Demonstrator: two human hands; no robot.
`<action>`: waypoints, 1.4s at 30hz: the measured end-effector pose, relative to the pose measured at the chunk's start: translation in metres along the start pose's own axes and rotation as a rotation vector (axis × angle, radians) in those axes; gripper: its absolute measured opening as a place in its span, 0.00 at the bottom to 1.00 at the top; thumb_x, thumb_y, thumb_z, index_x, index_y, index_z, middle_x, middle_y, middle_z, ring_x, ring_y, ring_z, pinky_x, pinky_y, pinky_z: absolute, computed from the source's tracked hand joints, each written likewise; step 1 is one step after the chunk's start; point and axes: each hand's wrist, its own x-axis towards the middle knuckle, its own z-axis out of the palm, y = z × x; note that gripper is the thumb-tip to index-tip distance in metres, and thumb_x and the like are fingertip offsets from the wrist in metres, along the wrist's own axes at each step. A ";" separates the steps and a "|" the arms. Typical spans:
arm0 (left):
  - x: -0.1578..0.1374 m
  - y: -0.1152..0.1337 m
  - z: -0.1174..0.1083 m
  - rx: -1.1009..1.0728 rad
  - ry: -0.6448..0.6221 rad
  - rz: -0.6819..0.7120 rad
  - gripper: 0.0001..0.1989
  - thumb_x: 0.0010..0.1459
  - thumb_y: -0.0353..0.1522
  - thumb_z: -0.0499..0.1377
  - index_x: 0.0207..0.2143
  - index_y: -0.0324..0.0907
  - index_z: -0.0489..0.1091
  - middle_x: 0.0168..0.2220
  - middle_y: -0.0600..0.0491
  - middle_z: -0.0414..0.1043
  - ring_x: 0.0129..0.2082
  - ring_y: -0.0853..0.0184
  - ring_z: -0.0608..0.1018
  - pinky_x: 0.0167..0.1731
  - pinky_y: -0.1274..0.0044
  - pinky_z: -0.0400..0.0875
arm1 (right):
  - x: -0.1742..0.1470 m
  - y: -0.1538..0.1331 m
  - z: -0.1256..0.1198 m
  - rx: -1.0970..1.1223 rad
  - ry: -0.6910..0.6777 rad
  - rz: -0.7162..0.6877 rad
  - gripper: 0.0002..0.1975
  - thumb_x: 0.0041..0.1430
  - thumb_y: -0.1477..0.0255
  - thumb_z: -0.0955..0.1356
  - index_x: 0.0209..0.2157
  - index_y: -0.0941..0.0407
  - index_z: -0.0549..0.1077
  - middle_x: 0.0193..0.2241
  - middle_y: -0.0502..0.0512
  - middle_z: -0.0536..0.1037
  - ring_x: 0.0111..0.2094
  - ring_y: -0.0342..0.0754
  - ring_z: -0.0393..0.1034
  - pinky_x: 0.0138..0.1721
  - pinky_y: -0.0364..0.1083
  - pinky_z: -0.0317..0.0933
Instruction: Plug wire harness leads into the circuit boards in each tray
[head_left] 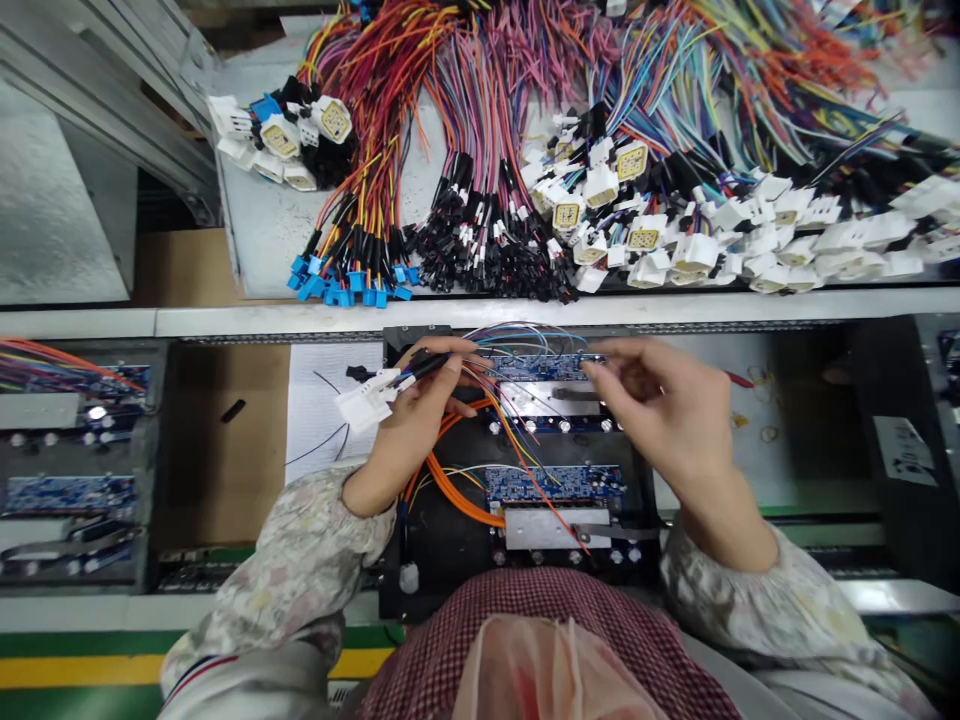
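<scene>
My left hand (420, 410) is closed round a wire harness with a white connector (367, 400) and black-sleeved plugs at its left end. Loose wires (514, 405) in red, yellow and other colours fan from it across the boards. At the right end of the upper blue circuit board (536, 368), my right hand (652, 390) has thumb and forefinger pinched together; a wire end there is too small to make out. Below lies a second circuit board (555, 484) with a silver heat sink (536, 530). Thick orange cables (454, 485) curve between the two boards in the black tray (442, 560).
A shelf (259, 240) at the back carries piles of harnesses: blue plugs (352, 285), black plugs (491, 240) and white connectors (697, 250). Another tray (154, 450) with boards stands left. A printed sheet (322, 365) and cardboard (225, 450) lie between. A dark tray (904, 450) stands right.
</scene>
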 end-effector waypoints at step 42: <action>-0.001 0.000 -0.001 0.003 0.008 -0.003 0.09 0.63 0.37 0.58 0.44 0.43 0.69 0.38 0.51 0.79 0.33 0.69 0.82 0.22 0.84 0.74 | 0.007 -0.038 0.009 -0.113 -0.205 -0.193 0.15 0.66 0.63 0.64 0.33 0.53 0.80 0.31 0.53 0.82 0.31 0.49 0.75 0.31 0.46 0.60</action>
